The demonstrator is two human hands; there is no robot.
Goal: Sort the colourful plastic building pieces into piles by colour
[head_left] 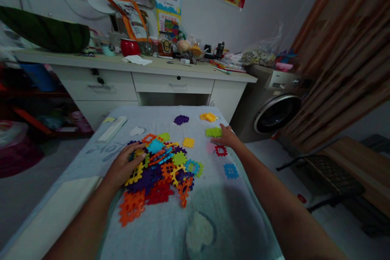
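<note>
My left hand (126,163) lies over the left side of a heap of plastic interlocking tiles (152,176), fingers spread and touching the pieces there, including a yellow window-patterned tile (136,174). The heap mixes orange, red, purple, yellow, green and blue notched squares. Farther right, my right hand (228,136) is open at the right end of a light green tile stack (213,132), with thumb and fingers apart. Just below that hand lies a red frame tile (221,150). A blue tile (230,171) rests nearer me. Beyond are a yellow stack (208,117) and a purple stack (181,120).
A pale blue cloth (201,195) covers the table. A white strip-shaped object (112,129) lies at its left. Behind stands a cluttered white desk (173,83), with a washing machine (274,105) to its right. A chair (329,174) stands on the right.
</note>
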